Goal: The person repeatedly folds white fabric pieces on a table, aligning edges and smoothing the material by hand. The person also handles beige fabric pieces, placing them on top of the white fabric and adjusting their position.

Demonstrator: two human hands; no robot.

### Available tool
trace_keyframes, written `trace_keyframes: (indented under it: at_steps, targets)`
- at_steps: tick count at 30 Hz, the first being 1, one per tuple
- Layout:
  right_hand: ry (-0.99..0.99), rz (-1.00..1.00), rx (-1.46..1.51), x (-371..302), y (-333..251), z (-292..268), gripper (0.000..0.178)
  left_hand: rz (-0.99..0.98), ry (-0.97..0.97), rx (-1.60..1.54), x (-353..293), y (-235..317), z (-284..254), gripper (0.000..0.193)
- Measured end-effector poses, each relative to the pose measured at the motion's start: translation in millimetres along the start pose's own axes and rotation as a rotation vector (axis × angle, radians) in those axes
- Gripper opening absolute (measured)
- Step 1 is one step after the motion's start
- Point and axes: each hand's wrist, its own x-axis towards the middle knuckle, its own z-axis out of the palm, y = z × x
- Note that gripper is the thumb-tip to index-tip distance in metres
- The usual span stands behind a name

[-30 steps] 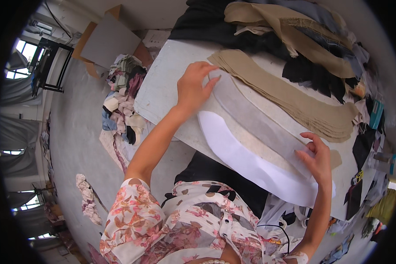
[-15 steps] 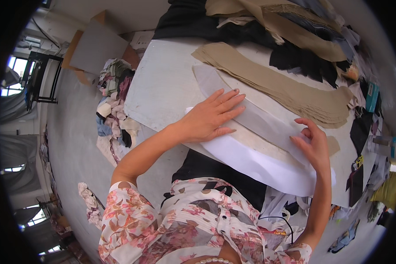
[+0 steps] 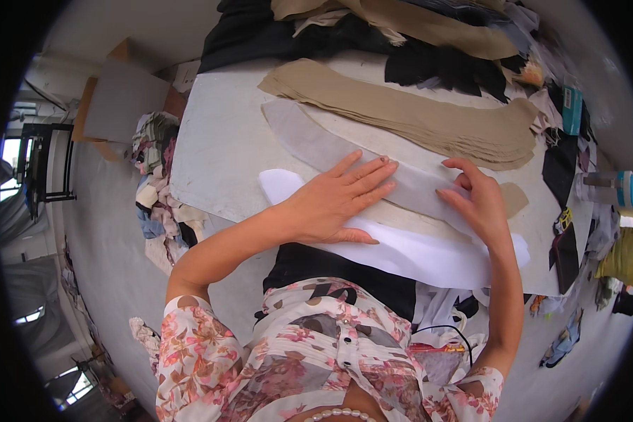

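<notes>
My left hand [image 3: 348, 197] lies flat, fingers spread, on a curved strip of light grey, thin cloth [image 3: 292, 132]. Beneath that strip is a beige fabric piece [image 3: 515, 201], showing along the edges and at the right end. Towards this right end, my right hand [image 3: 480, 204] hovers or rests at the strip, its thumb and forefinger apart and nothing visible between them; its other fingers are curled. A white curved strip [image 3: 401, 254] lies nearer to me, partly under my left hand and wrist. Just beyond the grey strip is a stack of beige curved fabric pieces [image 3: 401, 112].
The pale table [image 3: 214, 151] has dark cloth [image 3: 253, 46] and fabric scraps along its far side. At the right edge are a teal box [image 3: 571, 111] and a clear container with a blue rim [image 3: 608, 188]. A scrap heap [image 3: 163, 204] sits left of the table, near a cardboard box [image 3: 123, 95].
The whole view has shifted, so the table appears further left and higher. My left hand has slid rightwards along the grey strip. My right hand stays near the strip's right end.
</notes>
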Motion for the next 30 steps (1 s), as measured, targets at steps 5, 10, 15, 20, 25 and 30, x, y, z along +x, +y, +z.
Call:
trace_keyframes:
  at_steps: [5,10,15,20,25,30]
  targets:
    - [0.022,-0.036,-0.055,-5,6,-9,0.043,0.006,-0.051,-0.009,4,-1,6,0.09]
    - [0.054,-0.012,-0.093,-8,12,-13,0.044,0.014,-0.048,0.0,6,1,1,0.087]
    - [0.08,0.005,-0.097,-8,17,-7,0.046,0.109,0.018,-0.02,25,11,-3,0.093]
    - [0.058,-0.003,-0.14,-12,15,-13,0.047,0.188,-0.033,-0.047,43,12,10,0.096]
    - [0.069,0.053,-0.152,-27,24,-48,0.047,0.189,-0.059,-0.043,41,10,12,0.096]
    - [0.176,0.027,-0.105,-34,46,-50,0.049,0.213,-0.009,-0.055,44,10,11,0.093]
